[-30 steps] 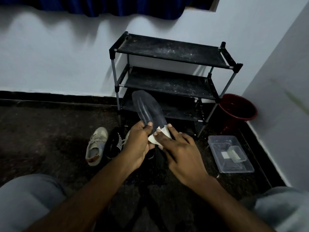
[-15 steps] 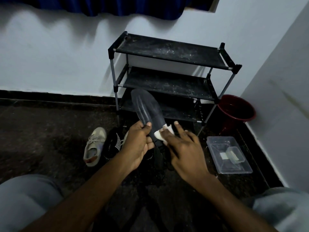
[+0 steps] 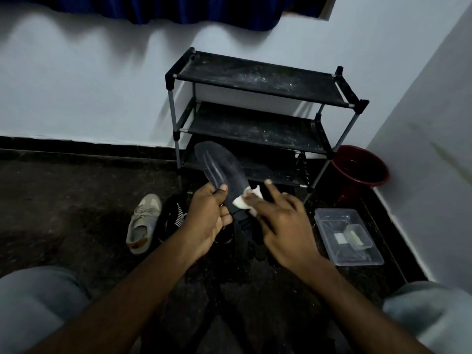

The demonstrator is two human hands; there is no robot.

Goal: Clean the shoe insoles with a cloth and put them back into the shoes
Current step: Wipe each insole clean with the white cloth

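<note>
- A pale wall [image 3: 89, 93] fills the upper part of the view, with a dark blue curtain [image 3: 178, 8] hanging along its top edge.
- A dark speckled floor [image 3: 63, 200] runs below it, and the person's knees in grey trousers [image 3: 33, 302] sit at the bottom corners.
- A black three-tier shoe rack [image 3: 255, 80] stands against the wall, its shelves dusty.
- A dark red bucket [image 3: 360, 169] stands in the corner just right of the rack.
- A clear plastic container [image 3: 329, 231] lies on the floor near the bucket, with a smaller clear piece inside it.
- A beige shoe [image 3: 143, 223] lies on the floor left of the hands, and a black shoe [image 3: 171, 218] with white markings is just beside it, partly hidden by the left wrist.
- The black insole [image 3: 219, 167] is held up in front of the rack's lowest shelf, toe end pointing up and away.
- The left hand [image 3: 207, 221] grips the insole near its lower half, thumb on top and fingers curled around its edge.
- The right hand [image 3: 283, 226] has its fingers fairly straight and spread, pressing on the cloth.
- The small white cloth [image 3: 242, 200] lies against the insole's right edge, under the right hand.
</note>
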